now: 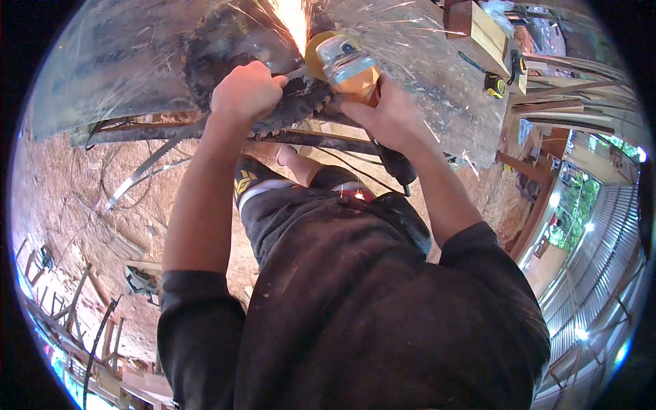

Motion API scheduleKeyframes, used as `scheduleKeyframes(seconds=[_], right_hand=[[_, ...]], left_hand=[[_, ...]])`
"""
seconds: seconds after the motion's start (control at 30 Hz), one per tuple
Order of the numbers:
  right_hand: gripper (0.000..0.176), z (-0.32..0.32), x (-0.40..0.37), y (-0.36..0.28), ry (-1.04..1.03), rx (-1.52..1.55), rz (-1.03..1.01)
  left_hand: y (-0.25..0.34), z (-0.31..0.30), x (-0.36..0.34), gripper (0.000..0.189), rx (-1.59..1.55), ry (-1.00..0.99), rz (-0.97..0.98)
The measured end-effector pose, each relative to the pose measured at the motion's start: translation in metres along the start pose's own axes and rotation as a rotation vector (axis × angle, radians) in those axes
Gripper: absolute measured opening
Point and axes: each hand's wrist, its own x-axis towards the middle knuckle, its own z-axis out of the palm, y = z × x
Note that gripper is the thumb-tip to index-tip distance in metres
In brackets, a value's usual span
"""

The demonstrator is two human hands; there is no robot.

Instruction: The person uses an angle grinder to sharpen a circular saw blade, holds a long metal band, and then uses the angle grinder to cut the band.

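Note:
My right hand is wrapped round the body of an orange angle grinder with a silver head. Its yellowish disc touches the work near the bench top, and a bright stream of sparks shoots away from me. My left hand is closed on a long narrow metal strip that looks like a saw blade. One end of the strip reaches to the disc. The other passes under my left forearm and hangs over the floor at the left. The exact contact spot is lost in the glare.
The worn workbench has a dark, ragged front edge. A wooden block and a yellow-black tape measure lie at its right. Stacked wood strips are beyond. A power cord hangs near my legs. A tool sits on the dusty floor.

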Motion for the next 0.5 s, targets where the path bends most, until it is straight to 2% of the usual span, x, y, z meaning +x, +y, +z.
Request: scheduleKeyframes(seconds=[0.17,0.23,0.33,0.5], right_hand=[[0.069,-0.004,0.001,-0.011,0.022,-0.083,0.073],[0.068,-0.001,0.004,-0.006,-0.017,-0.08,-0.007],[0.069,0.005,0.009,0.004,0.018,0.039,-0.002],[0.067,0.002,0.008,0.001,0.013,-0.07,-0.023]], left_hand=[[-0.005,0.002,0.007,0.057,0.049,-0.005,0.073],[0.001,-0.005,0.003,0.057,0.033,-0.01,0.018],[0.0,-0.004,0.005,0.057,0.041,-0.042,0.02],[-0.003,0.001,0.006,0.058,0.044,-0.007,0.046]])
